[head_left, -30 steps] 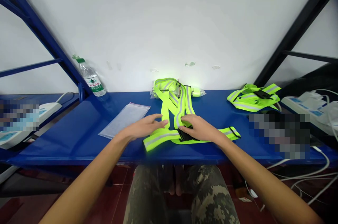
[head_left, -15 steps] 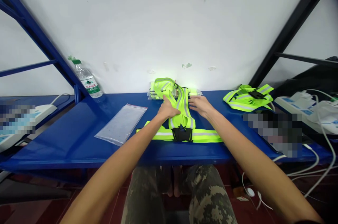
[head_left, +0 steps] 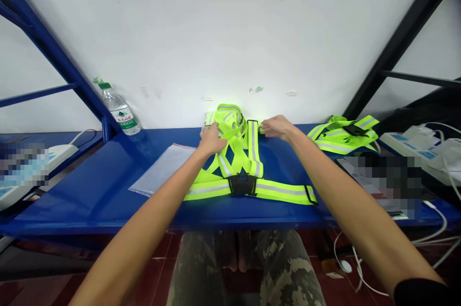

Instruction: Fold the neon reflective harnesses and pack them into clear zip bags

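A fluorescent yellow reflective vest [head_left: 254, 152] made of grey-striped straps lies on the blue table, its black plastic centre piece [head_left: 242, 184] toward the front. My left hand [head_left: 212, 140] rests at the left edge of its upper straps, thumb and fingers apart. To the right of the upright strap, my right hand [head_left: 278, 127] has its fingers stretched leftward, apart from that strap. The fingers seem near or touching a yellow packaged item behind, mostly hidden by the vest and hand. A clear plastic bag [head_left: 162, 167] lies flat left of the vest, partly under my left forearm.
Another bundled yellow vest [head_left: 342, 135] lies at the right, near a dark blurred-out object [head_left: 392, 181]. White power strips [head_left: 414, 147] with cables stand at the far right. A water bottle [head_left: 122, 111] leans against the wall at the left. Blue metal posts flank the table.
My left hand has shifted left and the upper straps have been rearranged, with one now lying apart on the right. My right hand has moved slightly up. The waist strap's right end now shows.
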Demonstrator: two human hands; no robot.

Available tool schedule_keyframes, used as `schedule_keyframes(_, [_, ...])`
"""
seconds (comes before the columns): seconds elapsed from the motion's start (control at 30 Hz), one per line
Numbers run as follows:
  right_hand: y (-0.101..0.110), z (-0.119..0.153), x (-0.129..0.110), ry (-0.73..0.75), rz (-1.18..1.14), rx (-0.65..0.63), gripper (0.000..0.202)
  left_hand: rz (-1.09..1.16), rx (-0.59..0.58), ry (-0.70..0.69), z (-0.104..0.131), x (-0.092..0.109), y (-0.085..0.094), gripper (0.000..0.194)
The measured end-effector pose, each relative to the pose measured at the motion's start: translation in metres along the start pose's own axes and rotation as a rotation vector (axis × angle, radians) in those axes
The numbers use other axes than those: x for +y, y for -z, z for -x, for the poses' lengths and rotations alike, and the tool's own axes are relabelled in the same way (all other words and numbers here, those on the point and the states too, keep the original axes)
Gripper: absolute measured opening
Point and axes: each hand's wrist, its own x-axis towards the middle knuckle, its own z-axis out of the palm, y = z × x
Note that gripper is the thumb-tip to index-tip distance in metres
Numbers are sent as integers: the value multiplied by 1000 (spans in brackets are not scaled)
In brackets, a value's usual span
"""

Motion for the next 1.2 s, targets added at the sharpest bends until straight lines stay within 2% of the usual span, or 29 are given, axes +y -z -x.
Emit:
schedule_keyframes(0.1, [-22,-3,11,-69,23,-56,21,-261,70,-103,-9,21,-14,78])
schedule_keyframes(0.17, [-33,-6,16,-84,6,-65,23,-322,-10,-149,-16,31,-24,78])
schedule_keyframes(0.23, [-32,-7,16,-73,-39,-66,20,-333,-61,-124,-23,32,-28,73])
schedule_keyframes(0.3, [-17,-7,11,-40,-104,-66,15,-252,-16,-88,-30,26,-22,61])
schedule_keyframes(0.37, [6,-4,4,7,-172,-57,12,-61,94,-63,-35,18,-12,44])
schedule_keyframes(0.43, [32,-1,-2,52,-238,-39,11,238,160,-8,-39,11,0,26])
schedule_keyframes(0.5, [55,2,-7,81,-354,7,12,579,173,64,-41,6,11,17])
schedule_keyframes(0.57, [71,5,-9,101,-478,55,11,887,99,92,-41,1,22,23])
schedule_keyframes(0.67, [85,9,-11,185,-607,49,15,1213,-99,77,-37,-6,37,33])
schedule_keyframes(0.77, [88,11,-14,271,-662,1,22,1402,-194,122,-32,-8,45,24])
schedule_keyframes(0.83, [87,12,-17,291,-660,-18,23,1431,-196,186,-30,-3,46,19])
schedule_keyframes(0.97, [83,18,-23,355,-642,-36,26,1294,-191,285,-28,15,45,19])
schedule_keyframes(1.03, [83,24,-26,404,-608,-4,33,1271,-221,196,-24,23,48,18])
schedule_keyframes(1.1, [86,30,-27,415,-543,3,37,1273,-291,47,-17,29,53,22])
schedule_keyframes(1.2, [89,34,-27,353,-346,-68,34,1250,-364,-76,-7,36,59,24])
